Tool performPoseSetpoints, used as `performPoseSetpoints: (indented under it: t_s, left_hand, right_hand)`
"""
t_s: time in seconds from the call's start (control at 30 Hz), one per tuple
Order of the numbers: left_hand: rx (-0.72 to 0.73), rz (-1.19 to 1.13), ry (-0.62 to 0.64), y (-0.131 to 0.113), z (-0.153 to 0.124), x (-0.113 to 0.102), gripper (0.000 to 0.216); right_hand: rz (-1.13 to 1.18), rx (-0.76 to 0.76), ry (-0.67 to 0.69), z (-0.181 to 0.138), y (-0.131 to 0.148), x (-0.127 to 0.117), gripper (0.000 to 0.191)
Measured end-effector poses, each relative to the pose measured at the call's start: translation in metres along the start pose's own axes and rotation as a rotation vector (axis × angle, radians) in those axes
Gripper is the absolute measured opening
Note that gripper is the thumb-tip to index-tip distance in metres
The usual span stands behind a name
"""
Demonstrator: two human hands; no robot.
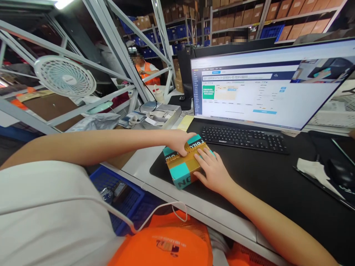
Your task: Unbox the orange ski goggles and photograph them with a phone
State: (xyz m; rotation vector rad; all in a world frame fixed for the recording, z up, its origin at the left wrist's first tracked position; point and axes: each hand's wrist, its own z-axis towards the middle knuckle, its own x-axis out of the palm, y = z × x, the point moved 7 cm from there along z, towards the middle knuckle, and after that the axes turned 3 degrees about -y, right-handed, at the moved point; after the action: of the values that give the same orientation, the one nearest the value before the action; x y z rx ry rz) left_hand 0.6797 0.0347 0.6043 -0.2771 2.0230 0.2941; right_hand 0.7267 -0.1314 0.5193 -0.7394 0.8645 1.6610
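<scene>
A small teal cardboard box [179,172] with black lettering and a band of brown tape sits at the near edge of the black desk mat [244,177]. My left hand [180,141] grips its far left part, thumb bent over the taped top; the other fingers are mostly hidden. Against the top and right side rests my right hand [215,170], its fingers spread and stretched over the tape. Just beyond the box stands a black keyboard [244,139].
Behind the keyboard rises a lit monitor [249,85]. A tray of small packets [163,116] stands at the back left, near a white fan [66,77]. On the right lies a black mouse [342,173]. Below the desk edge is a blue crate [124,218]. A person in an orange vest [149,72] is farther back.
</scene>
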Motion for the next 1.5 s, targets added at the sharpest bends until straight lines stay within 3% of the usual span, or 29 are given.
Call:
performPoseSetpoints:
  t_s: [0.3, 0.63, 0.77, 0.9, 0.97, 1.07, 1.2, 1.3, 1.37, 1.5]
  left_hand:
    - [0.006, 0.129, 0.050, -0.014, 0.001, 0.012, 0.108]
    - [-0.030, 0.038, -0.005, -0.002, -0.005, 0.007, 0.087]
    - [0.008, -0.117, -0.119, 0.008, -0.021, 0.019, 0.074]
    - [-0.051, -0.408, -0.359, 0.020, -0.045, 0.048, 0.080]
    - [-0.129, -0.553, -0.474, 0.029, -0.053, 0.065, 0.085]
    - [-0.218, -0.690, -0.590, 0.039, -0.058, 0.080, 0.083]
    - [-0.162, -0.588, -0.541, 0.035, -0.052, 0.071, 0.075]
    - [-0.068, -0.517, -0.538, 0.027, -0.047, 0.060, 0.070]
    - [-0.049, -0.570, -0.606, 0.027, -0.048, 0.061, 0.067]
    - [-0.142, -0.758, -0.949, 0.037, -0.065, 0.091, 0.056]
  right_hand:
    - [0.035, 0.013, -0.044, 0.004, 0.001, 0.000, 0.059]
    - [0.042, -0.009, -0.026, 0.003, -0.005, 0.000, 0.058]
    - [0.108, -0.084, -0.014, 0.008, -0.008, -0.010, 0.056]
    - [0.136, -0.066, -0.142, 0.002, -0.036, -0.063, 0.040]
    - [0.051, 0.103, -0.177, -0.019, -0.078, -0.094, 0.039]
    - [-0.132, 0.406, -0.059, -0.090, -0.161, -0.125, 0.043]
    - [-0.521, 0.668, 0.076, -0.209, -0.247, -0.148, 0.047]
    - [-0.646, 0.904, 0.239, -0.265, -0.268, -0.146, 0.054]
    - [-0.666, 0.991, 0.328, -0.274, -0.263, -0.141, 0.055]
    - [-0.641, 1.121, 0.268, -0.265, -0.254, -0.144, 0.051]
